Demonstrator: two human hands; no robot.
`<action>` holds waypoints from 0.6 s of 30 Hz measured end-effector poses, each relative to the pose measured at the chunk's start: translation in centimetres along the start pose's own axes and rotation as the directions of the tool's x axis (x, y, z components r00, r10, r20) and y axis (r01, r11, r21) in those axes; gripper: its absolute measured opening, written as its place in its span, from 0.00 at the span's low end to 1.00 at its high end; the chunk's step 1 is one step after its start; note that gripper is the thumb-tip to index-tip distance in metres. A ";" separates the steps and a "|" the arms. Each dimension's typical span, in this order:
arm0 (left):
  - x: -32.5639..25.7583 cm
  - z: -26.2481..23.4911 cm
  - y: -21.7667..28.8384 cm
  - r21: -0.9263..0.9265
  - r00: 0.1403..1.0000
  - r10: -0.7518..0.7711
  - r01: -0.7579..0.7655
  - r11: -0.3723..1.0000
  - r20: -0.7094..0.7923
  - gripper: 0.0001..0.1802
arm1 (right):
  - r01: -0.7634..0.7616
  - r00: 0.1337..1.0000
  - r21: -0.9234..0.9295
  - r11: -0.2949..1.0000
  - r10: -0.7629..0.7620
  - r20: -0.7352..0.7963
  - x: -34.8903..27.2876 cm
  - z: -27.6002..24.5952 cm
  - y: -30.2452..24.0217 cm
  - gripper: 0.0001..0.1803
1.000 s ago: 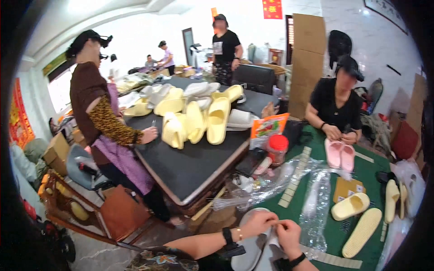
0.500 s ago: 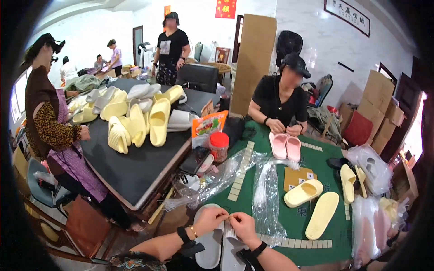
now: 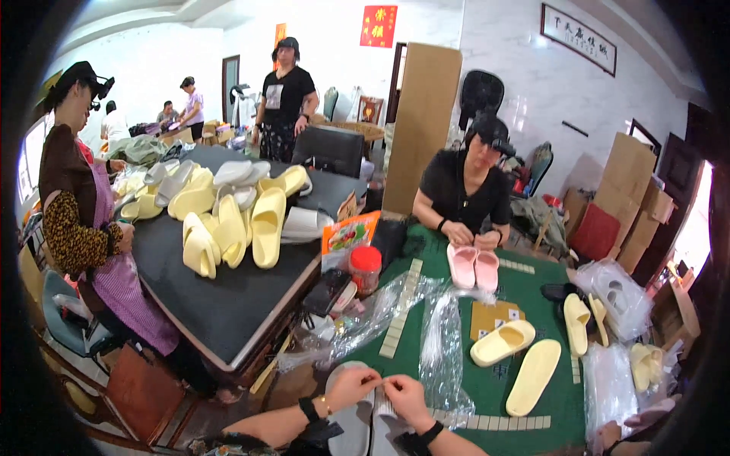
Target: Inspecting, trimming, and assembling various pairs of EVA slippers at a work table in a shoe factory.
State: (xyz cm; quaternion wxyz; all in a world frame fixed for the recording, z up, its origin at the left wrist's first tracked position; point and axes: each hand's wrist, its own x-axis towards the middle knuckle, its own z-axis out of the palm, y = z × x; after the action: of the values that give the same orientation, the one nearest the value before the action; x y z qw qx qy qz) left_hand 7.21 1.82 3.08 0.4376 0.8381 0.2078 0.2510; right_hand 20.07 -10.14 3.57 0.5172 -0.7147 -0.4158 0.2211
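My left hand [image 3: 353,386] and my right hand [image 3: 405,398] meet fingertip to fingertip at the green table's near edge. Both pinch at something too small to make out. Beneath them a pair of grey slippers [image 3: 351,422] lies side by side, partly covered by my hands and wrists. To the right of my hands rests a bundle of thin white strands in a clear plastic bag [image 3: 442,351]. Two pale yellow slippers [image 3: 532,378] lie farther right, one of them showing its sole.
Opposite, a co-worker's hands [image 3: 473,237] work at pink slippers [image 3: 462,267]. A black table [image 3: 205,304] at left bears piled yellow and grey slippers. A red-lidded jar [image 3: 365,267] stands between the tables. Clear bags [image 3: 608,387] and another person's hand [image 3: 610,435] are at lower right.
My view has tilted up slightly; my hands stay pinched together over the grey slippers. The co-worker opposite has raised their head. At lower right a pink thing has shifted toward the near edge.
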 end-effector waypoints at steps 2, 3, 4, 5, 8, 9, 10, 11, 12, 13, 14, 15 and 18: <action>-0.2 0.1 0.7 0.028 0.999 -0.033 0.032 0.999 0.023 0.09 | 0.037 0.999 0.009 0.999 -0.037 -0.028 -0.2 0.4 1.8 0.09; -0.9 0.1 -0.5 -0.050 0.999 -0.049 0.049 0.998 0.007 0.09 | 0.035 0.999 -0.021 0.999 -0.035 -0.004 -0.4 0.7 0.5 0.09; -0.9 0.2 -0.3 -0.047 0.999 -0.034 0.034 0.998 0.002 0.09 | 0.017 1.000 -0.037 0.999 -0.016 0.006 -1.0 0.4 -0.2 0.10; -1.0 0.3 -0.2 -0.023 1.000 -0.002 0.002 1.000 0.009 0.08 | 0.018 1.000 0.040 0.999 -0.018 0.013 -1.2 0.4 0.8 0.10; -1.1 0.5 0.1 -0.004 0.996 0.084 -0.085 0.996 -0.031 0.08 | -0.050 0.999 0.106 0.993 0.048 0.021 -1.2 0.3 0.3 0.09; -1.2 0.6 0.1 -0.002 0.996 0.076 -0.076 0.997 -0.038 0.09 | 0.005 1.000 0.074 0.997 -0.007 0.025 -1.1 0.3 0.0 0.09; -1.4 0.7 0.1 -0.003 0.997 0.062 -0.063 0.998 -0.049 0.09 | -0.001 0.999 0.065 0.998 -0.002 0.049 -0.9 0.3 -0.2 0.09; -1.0 0.7 -0.2 0.050 0.997 0.072 -0.071 0.996 -0.030 0.08 | -0.006 0.999 0.075 0.997 0.003 0.036 -0.5 0.3 -0.4 0.10; -0.7 0.8 -0.5 0.097 0.997 0.073 -0.070 0.993 -0.021 0.08 | -0.011 0.999 0.077 0.997 0.009 0.035 -0.5 0.3 -0.5 0.10; -0.5 1.5 -1.1 0.104 0.988 0.140 -0.133 0.986 -0.062 0.08 | 0.078 0.997 -0.018 0.997 -0.078 -0.027 0.0 0.3 1.9 0.09; 0.0 1.3 -0.7 0.102 0.991 0.126 -0.122 0.987 -0.034 0.08 | 0.071 0.997 -0.036 0.997 -0.070 0.024 0.4 0.1 2.3 0.09; 0.4 0.8 -0.1 0.101 0.995 0.097 -0.095 0.990 -0.011 0.08 | -0.003 1.000 0.038 0.999 0.002 0.026 0.8 -0.1 2.0 0.08; 0.9 -1.7 -0.8 0.065 0.955 0.279 -0.274 0.960 -0.104 0.13 | -0.135 0.983 0.042 0.990 0.129 0.130 1.2 -0.8 1.1 0.10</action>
State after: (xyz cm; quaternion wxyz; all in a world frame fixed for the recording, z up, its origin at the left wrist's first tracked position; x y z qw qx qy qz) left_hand 6.78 3.83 3.50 0.3648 0.8541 0.1188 0.3511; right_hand 21.75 -9.73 3.03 0.4917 -0.7118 -0.3939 0.3104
